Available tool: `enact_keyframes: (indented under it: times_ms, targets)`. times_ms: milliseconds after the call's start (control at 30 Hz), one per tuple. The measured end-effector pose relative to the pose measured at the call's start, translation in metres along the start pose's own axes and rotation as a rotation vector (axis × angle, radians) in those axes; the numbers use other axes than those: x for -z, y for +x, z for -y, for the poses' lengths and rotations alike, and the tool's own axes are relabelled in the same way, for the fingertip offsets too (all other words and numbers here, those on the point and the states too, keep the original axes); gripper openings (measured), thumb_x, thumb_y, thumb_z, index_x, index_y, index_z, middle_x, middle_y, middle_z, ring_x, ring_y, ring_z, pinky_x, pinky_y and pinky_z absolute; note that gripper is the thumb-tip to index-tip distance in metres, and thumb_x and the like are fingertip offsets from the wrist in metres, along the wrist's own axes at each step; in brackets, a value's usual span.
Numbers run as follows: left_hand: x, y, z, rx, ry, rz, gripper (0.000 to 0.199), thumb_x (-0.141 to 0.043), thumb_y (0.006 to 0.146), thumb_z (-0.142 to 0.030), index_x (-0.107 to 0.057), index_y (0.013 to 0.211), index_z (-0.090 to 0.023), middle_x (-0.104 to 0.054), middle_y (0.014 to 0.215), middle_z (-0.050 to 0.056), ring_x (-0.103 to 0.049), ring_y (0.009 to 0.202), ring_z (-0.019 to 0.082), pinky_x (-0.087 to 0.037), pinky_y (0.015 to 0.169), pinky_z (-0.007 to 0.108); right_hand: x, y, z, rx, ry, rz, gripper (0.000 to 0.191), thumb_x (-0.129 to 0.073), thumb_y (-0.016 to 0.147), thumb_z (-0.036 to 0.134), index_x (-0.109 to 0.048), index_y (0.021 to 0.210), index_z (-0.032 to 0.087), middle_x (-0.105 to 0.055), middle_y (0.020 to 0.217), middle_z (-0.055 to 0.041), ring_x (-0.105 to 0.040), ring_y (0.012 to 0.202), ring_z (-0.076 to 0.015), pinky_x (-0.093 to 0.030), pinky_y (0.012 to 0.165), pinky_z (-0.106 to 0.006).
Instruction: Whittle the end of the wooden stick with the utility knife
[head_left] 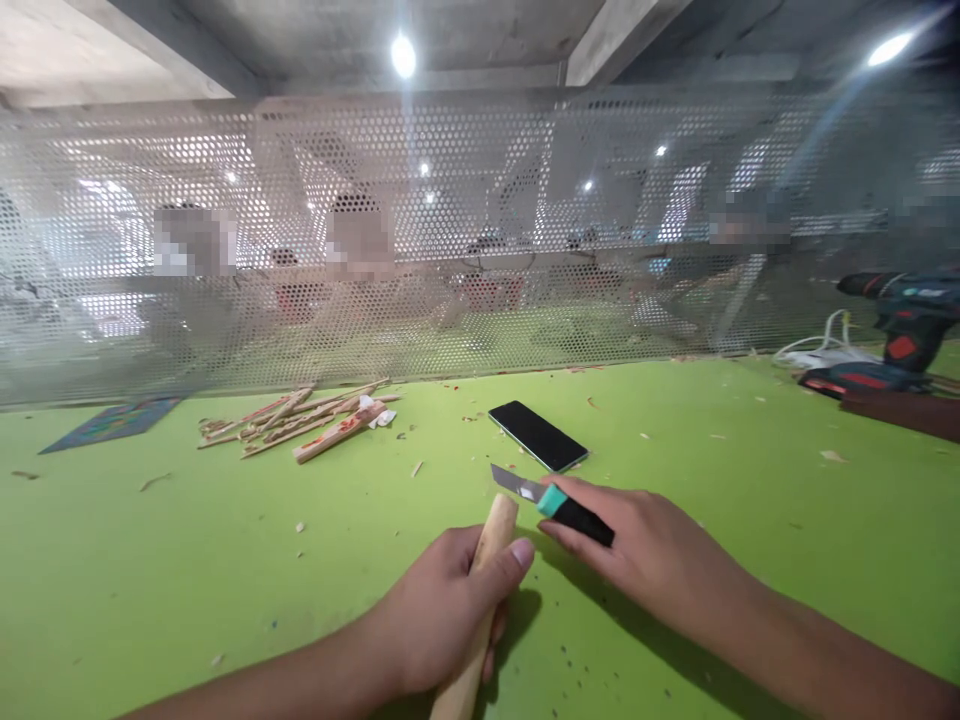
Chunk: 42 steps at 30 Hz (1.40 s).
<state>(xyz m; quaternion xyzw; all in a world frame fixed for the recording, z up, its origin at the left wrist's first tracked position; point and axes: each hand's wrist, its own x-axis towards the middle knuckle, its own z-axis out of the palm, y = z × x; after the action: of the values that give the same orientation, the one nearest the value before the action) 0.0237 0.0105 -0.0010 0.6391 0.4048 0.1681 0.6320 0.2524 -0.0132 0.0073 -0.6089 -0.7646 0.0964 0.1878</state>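
Note:
My left hand (457, 605) is wrapped round a pale, peeled wooden stick (495, 525), its thumb lying along the near side and the upper end sticking out beyond the fingers. In my right hand (630, 530) is a utility knife (574, 515) with a black and teal handle. The knife's bare blade points left, just above and beyond the stick's upper end, apart from it. Part of the stick is hidden by my left fingers, and its lower end runs out of the picture.
A black phone (538, 435) lies beyond the knife. Back left are a pile of wood strips (300, 412) and a patterned sheet (112, 422). A cordless drill (904, 330) stands at the right. Behind the green table (225, 540), a perforated screen (450, 300) shows people beyond.

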Motion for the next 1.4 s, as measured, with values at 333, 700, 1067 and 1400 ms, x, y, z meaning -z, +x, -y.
enact_keyframes:
  times_ms: [333, 700, 1067, 1400]
  targets:
    - [0.006, 0.007, 0.010, -0.051, -0.003, 0.063, 0.055, -0.064, 0.089, -0.070, -0.051, 0.072, -0.019, -0.052, 0.059, -0.004, -0.053, 0.046, 0.010, -0.044, 0.046, 0.021, 0.008, -0.004, 0.013, 0.208, 0.161, 0.250, 0.013, -0.061, 0.101, 0.036, -0.066, 0.101, 0.024, -0.075, 0.088, -0.0010, -0.067, 0.072, -0.0199, -0.043, 0.064, -0.027]
    - [0.000, 0.006, 0.005, -0.059, -0.048, -0.001, 0.054, -0.059, 0.091, -0.072, -0.051, 0.083, -0.019, -0.053, 0.058, -0.006, -0.050, 0.041, 0.009, -0.044, 0.043, 0.022, 0.003, -0.006, 0.014, 0.108, 0.146, 0.150, 0.023, -0.058, 0.102, 0.043, -0.070, 0.106, 0.023, -0.076, 0.083, -0.0044, -0.068, 0.069, -0.0225, -0.042, 0.060, -0.028]
    - [0.007, 0.011, 0.016, -0.084, -0.061, 0.078, 0.053, -0.052, 0.093, -0.074, -0.047, 0.088, -0.021, -0.052, 0.062, -0.006, -0.049, 0.042, 0.009, -0.046, 0.044, 0.023, 0.002, 0.000, 0.012, 0.039, 0.153, 0.152, 0.036, -0.052, 0.104, 0.053, -0.069, 0.105, 0.021, -0.074, 0.079, -0.0051, -0.066, 0.069, -0.0233, -0.041, 0.059, -0.027]
    - [0.008, 0.010, 0.008, -0.057, 0.044, 0.057, 0.062, -0.056, 0.087, -0.080, -0.051, 0.074, -0.020, -0.055, 0.061, -0.002, -0.055, 0.049, 0.012, -0.048, 0.053, 0.025, 0.010, -0.005, 0.020, 0.051, 0.239, 0.273, 0.029, -0.057, 0.102, 0.045, -0.071, 0.102, 0.019, -0.075, 0.082, -0.0048, -0.065, 0.068, -0.0204, -0.040, 0.059, -0.027]
